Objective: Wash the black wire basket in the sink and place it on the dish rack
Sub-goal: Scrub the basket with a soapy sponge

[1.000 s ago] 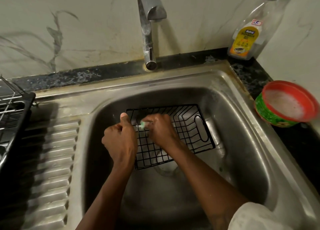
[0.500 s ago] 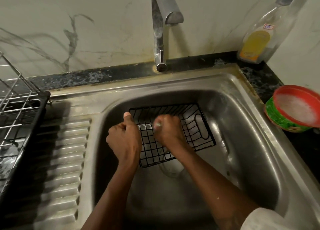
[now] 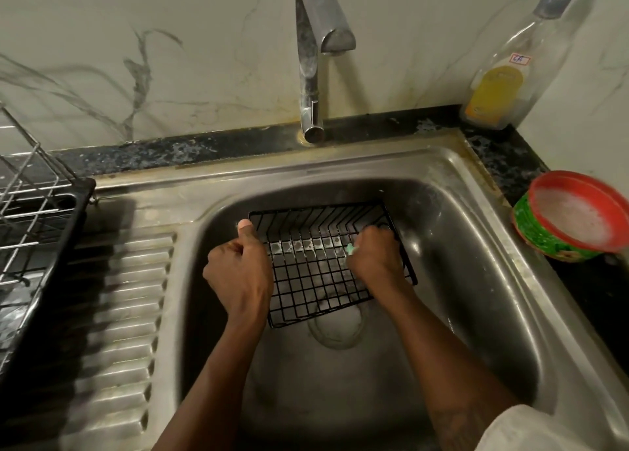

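The black wire basket (image 3: 313, 273) lies tilted inside the steel sink (image 3: 476, 280), above the drain. My left hand (image 3: 238, 273) grips its left rim, thumb pointing up along the edge. Over the basket's right part, my right hand (image 3: 374, 263) is curled round a small green scrubber (image 3: 350, 248), pressing it onto the wires; only a bit of the scrubber shows. Soap film sits between some of the basket's wires. The dish rack (image 3: 30, 219), metal wires on a black tray, stands at the left edge of the view.
A tap (image 3: 311, 76) rises behind the sink, with no water running. A soap dispenser bottle (image 3: 507, 83) stands in the back right corner. A red-rimmed green tub (image 3: 575, 219) of soapy paste sits on the black counter at right. The ribbed drainboard (image 3: 112, 314) lies left of the basin.
My right hand with the scrubber has moved from the basket's left-middle across to its right side. My left hand keeps its hold on the left rim. The camera view shifted slightly.
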### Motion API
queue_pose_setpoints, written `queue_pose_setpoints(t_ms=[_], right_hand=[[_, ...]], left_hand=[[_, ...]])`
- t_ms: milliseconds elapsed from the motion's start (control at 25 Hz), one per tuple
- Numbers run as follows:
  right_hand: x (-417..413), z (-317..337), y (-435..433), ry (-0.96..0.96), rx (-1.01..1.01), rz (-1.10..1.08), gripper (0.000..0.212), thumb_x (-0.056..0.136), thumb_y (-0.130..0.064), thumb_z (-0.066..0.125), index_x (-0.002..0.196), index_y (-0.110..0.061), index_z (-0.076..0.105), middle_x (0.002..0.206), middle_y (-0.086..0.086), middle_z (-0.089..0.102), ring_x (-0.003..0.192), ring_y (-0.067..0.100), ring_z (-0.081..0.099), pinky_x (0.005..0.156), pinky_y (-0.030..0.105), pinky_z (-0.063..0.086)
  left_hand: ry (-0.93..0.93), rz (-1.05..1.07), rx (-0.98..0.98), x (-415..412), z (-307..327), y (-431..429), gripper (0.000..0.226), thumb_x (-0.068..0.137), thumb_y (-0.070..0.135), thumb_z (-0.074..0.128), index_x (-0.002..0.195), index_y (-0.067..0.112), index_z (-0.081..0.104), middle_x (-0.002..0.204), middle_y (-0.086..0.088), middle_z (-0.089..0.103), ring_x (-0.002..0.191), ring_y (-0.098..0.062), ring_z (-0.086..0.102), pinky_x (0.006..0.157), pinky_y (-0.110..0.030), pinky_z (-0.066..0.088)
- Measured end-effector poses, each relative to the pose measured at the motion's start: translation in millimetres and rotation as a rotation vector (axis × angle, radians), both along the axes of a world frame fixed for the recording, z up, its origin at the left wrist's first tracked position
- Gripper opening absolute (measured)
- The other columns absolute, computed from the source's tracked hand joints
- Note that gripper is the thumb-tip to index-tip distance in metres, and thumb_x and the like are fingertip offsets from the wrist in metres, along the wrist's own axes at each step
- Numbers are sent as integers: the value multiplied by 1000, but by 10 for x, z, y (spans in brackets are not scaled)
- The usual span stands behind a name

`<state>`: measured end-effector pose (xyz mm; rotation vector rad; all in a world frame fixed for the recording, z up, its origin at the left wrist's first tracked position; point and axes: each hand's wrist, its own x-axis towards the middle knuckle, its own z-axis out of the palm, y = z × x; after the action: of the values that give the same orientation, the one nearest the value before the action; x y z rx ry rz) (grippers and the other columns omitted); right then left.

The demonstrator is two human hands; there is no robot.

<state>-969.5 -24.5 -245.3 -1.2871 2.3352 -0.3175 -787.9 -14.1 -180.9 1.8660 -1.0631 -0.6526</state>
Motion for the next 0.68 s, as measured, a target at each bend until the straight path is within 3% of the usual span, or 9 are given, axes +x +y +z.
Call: queue_pose_setpoints(t_ms=[80,160,280,400,520,600,680], right_hand=[[302,71,-18,-141,-75,58,18,80,-9,76,96,-18,73,96,4,66,86,18,66,63,19,49],[698,201,22,-293,-134,247,20,84,-4,70,89,-23,69,88,-5,62,77,6,58,58,16,45],[913,257,49,-395,-181,434,21,85,-3,73,91,-23,67,89,-5,65,78,3,57,64,18,51],[538,94,-41,-201,-138,291,14,87,-10,74,98,-18,71,96,2,69,90,14,65,71,21,54],[25,-13,-40,27,-24,52,28,80,-12,80,107,-12,72,107,12,69,99,26,67,70,23,48],[-61,-19,-40,72,-25,12,28,78,-12,80,104,-10,72,105,14,70,98,29,69,69,26,52],[91,-6,-64,1,-89,39,21,77,-9,79,97,-11,74,96,12,70,92,26,69,69,27,57]], left_hand=[[-9,5,-3,-18,-8,-4,66,106,38,49,51,2,48,48,-9,49,50,-23,45,55,-14,33],[1,17,-12,-29,-8,-10,65,105,38,50,50,3,49,48,-8,50,49,-21,46,55,-21,34],[17,15,-7,-17,-13,-17,64,105,38,50,52,3,53,49,-7,52,48,-17,47,55,-25,36],[20,0,-5,16,-16,-28,66,105,41,49,57,-4,55,51,-11,54,50,-23,49,60,-32,42],[20,20,13,22,-18,-49,68,104,42,50,55,-4,50,50,-12,50,51,-26,46,63,-34,34],[24,5,-10,0,-23,-32,66,105,40,50,52,0,46,49,-11,49,50,-25,45,61,-35,35],[16,-18,-32,-11,-39,-17,66,105,40,50,50,3,43,48,-9,48,50,-26,45,62,-37,41]])
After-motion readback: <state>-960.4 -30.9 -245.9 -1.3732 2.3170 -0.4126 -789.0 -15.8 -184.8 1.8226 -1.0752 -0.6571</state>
